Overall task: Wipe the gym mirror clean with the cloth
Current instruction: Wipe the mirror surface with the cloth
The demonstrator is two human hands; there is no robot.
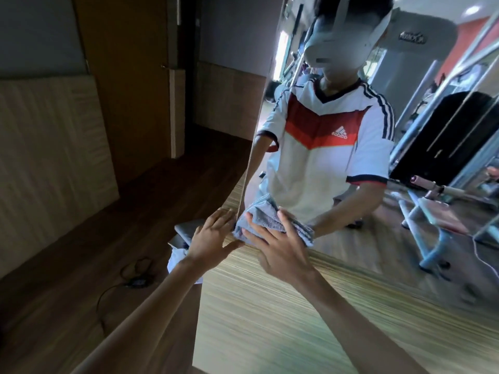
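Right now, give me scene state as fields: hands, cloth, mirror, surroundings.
right hand: fingers straight, pressing the cloth to the glass
left hand: fingers spread, at the mirror's left edge beside the cloth
cloth: grey, bunched, at the mirror's lower left corner
mirror: upright on the wall
below mirror: striped wood panel
floor: dark wood, black cable lying on it

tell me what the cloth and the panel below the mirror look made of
Cloth: soft blue-grey terry or microfibre, judging by its nubby, crumpled surface. Panel: probably wood-look laminate, pale with fine parallel streaks and a dull sheen.
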